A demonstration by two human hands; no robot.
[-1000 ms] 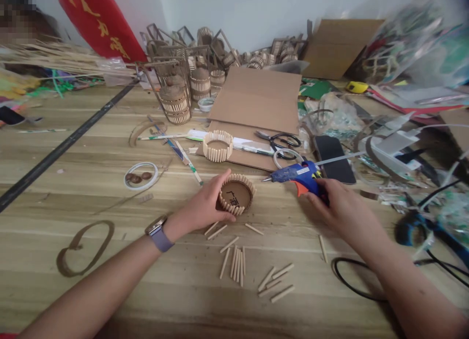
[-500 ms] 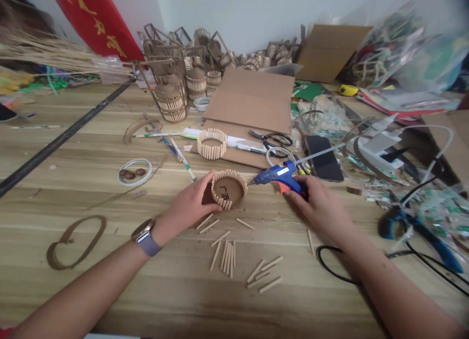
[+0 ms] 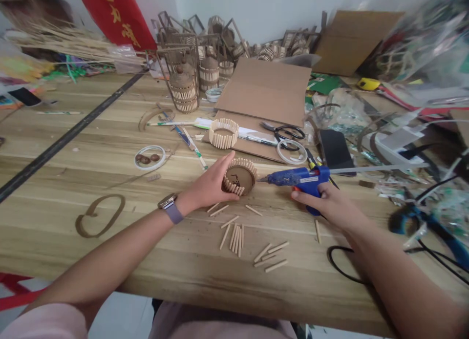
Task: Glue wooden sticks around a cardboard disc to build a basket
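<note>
My left hand (image 3: pixel 207 186) is closed around the left side of a small round cardboard base (image 3: pixel 240 177) edged with short wooden sticks, with dark characters written inside. A gap without sticks shows along its front right rim. My right hand (image 3: pixel 331 204) grips a blue glue gun (image 3: pixel 298 178) by the handle, a finger by its orange trigger. The nozzle points left and sits close to the base's right rim; whether it touches, I cannot tell. Loose wooden sticks (image 3: pixel 237 239) lie scattered in front of the base. Behind it stands another stick ring (image 3: pixel 223 134).
Black scissors (image 3: pixel 287 133), a white tape ring (image 3: pixel 292 152), a phone (image 3: pixel 337 151) and cardboard sheets (image 3: pixel 262 92) lie behind. Several stick-sided lanterns (image 3: pixel 183 90) stand at the back. Blue-handled pliers (image 3: pixel 436 231) and a black cable (image 3: pixel 344 273) are at right, a brown strip loop (image 3: pixel 100 217) at left.
The camera view has tilted down and turned left, so the table's front edge now shows. The glue gun has turned more level, its nozzle still near the base's right rim. Both holds are unchanged.
</note>
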